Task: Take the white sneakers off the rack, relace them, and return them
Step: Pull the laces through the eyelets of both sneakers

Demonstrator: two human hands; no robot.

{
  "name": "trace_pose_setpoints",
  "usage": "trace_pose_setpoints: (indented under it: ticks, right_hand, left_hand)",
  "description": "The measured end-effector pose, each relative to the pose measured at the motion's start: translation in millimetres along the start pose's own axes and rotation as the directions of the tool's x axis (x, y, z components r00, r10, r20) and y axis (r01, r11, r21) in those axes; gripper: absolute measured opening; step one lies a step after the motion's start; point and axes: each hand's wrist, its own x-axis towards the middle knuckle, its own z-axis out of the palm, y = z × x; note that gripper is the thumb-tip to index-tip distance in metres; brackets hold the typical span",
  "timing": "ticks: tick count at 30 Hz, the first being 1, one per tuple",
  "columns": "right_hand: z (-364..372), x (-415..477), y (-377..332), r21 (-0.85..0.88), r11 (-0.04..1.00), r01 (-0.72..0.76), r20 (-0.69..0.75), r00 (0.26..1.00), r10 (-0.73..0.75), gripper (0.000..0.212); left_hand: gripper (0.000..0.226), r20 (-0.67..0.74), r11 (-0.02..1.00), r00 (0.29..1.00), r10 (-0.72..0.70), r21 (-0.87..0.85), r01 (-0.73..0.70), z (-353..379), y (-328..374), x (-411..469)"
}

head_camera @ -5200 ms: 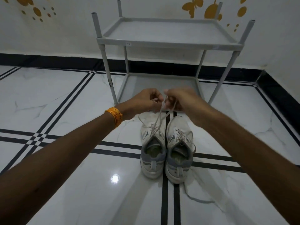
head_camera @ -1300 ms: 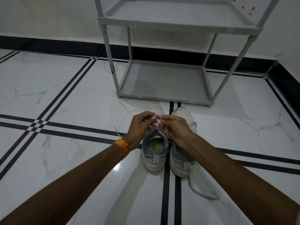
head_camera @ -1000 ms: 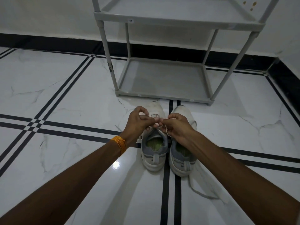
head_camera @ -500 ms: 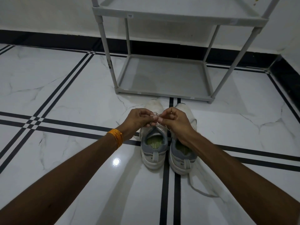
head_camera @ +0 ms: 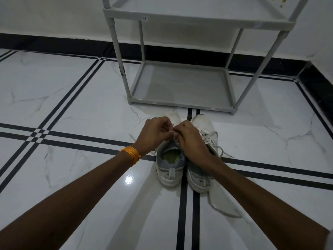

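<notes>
Obscured: the tongue and upper eyelets of the left sneaker [head_camera: 170, 166] are covered by both hands, so the state of its lacing cannot be read. The right forearm hides the inner side of the right sneaker [head_camera: 201, 159]. The upper shelf of the rack [head_camera: 182, 87] is cut off by the top edge of the view.

Hands: the left hand [head_camera: 155, 135] and the right hand [head_camera: 189, 137] meet fingertip to fingertip directly above the left sneaker's throat. Both are curled nearly closed, fingers drawn in, each pinching a short piece of the white lace [head_camera: 171, 131] between thumb and forefinger. Only a small bit of lace shows between them. An orange bangle [head_camera: 131, 155] sits on the left wrist.

Task items: both sneakers stand side by side on the floor just in front of the rack, heels toward the camera, toes toward the rack's lower shelf. Neither touches the rack.

Surroundings: the rack's two visible shelves carry nothing. A loose lace end [head_camera: 220, 208] trails on the tile to the right of the right sneaker's heel. Another lace end [head_camera: 131, 137] shows left of the left hand. The floor [head_camera: 72, 105] is white marble tile with black double stripes; a light reflection lies left of the left sneaker.
</notes>
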Motion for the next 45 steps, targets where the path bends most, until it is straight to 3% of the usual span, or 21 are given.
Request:
trace_pose_setpoints:
  ticks: [5,9,12,16,19,21,24,26,28,34,39,41,45]
  right_hand:
    - [-10,3,2,0.098,0.995,-0.019,0.069,0.998,0.012,0.022]
    - [-10,3,3,0.25,0.959,-0.136,0.055,0.99,0.126,0.019]
    - [-9,3,6,0.378,0.898,-0.227,0.09,0.974,0.208,0.019]
    - [-9,2,9,0.368,0.906,-0.209,0.068,0.978,0.198,0.019]
    - [-10,0,7,0.291,0.95,-0.114,0.0,0.993,0.119,0.015]
    - [-12,-1,6,0.246,0.968,-0.06,-0.013,0.998,0.066,0.018]
    - [-15,2,2,0.226,0.974,-0.019,-0.015,1.0,0.023,0.019]
    - [-17,3,1,0.187,0.982,0.027,-0.007,1.0,-0.026,0.013]
    - [-19,4,2,0.08,0.994,0.079,-0.016,0.997,-0.078,0.014]
    - [-25,6,-7,-0.274,0.947,0.171,0.012,0.985,-0.175,0.016]
    - [-23,3,-7,-0.396,0.896,0.204,0.02,0.977,-0.213,0.015]
    - [-27,0,0,-0.385,0.904,0.186,0.057,0.982,-0.178,0.015]
    - [-37,-17,28,-0.419,0.9,0.122,0.116,0.99,-0.08,0.012]
  left_hand:
    - [0.021,-0.009,0.95,0.978,0.209,0.24,-0.201,-2,8,-4]
    - [0.023,0.01,0.858,0.949,0.315,0.425,-0.289,-2,9,1]
    - [0.02,0.084,0.836,0.956,0.28,0.468,-0.285,-3,10,6]
    - [0.022,0.189,0.837,0.966,0.177,0.487,-0.249,-7,8,15]
    - [0.024,0.238,0.91,0.971,-0.007,0.403,-0.092,-13,10,22]
    - [0.027,0.32,0.965,0.919,-0.23,0.197,0.173,-19,14,27]
    - [0.024,0.48,0.832,0.75,-0.455,-0.07,0.55,-27,15,32]
    - [0.016,0.535,0.744,0.687,-0.492,-0.152,0.651,-27,12,33]
    - [0.012,0.55,0.699,0.667,-0.503,-0.195,0.688,-27,11,32]
    - [0.02,0.559,0.691,0.673,-0.484,-0.229,0.686,-27,20,26]
    - [0.02,0.53,0.746,0.706,-0.469,-0.191,0.638,-30,28,25]
    - [0.011,0.434,0.778,0.757,-0.489,-0.175,0.603,-33,25,22]
    - [0.015,0.25,0.876,0.873,-0.418,-0.143,0.46,-39,-4,12]
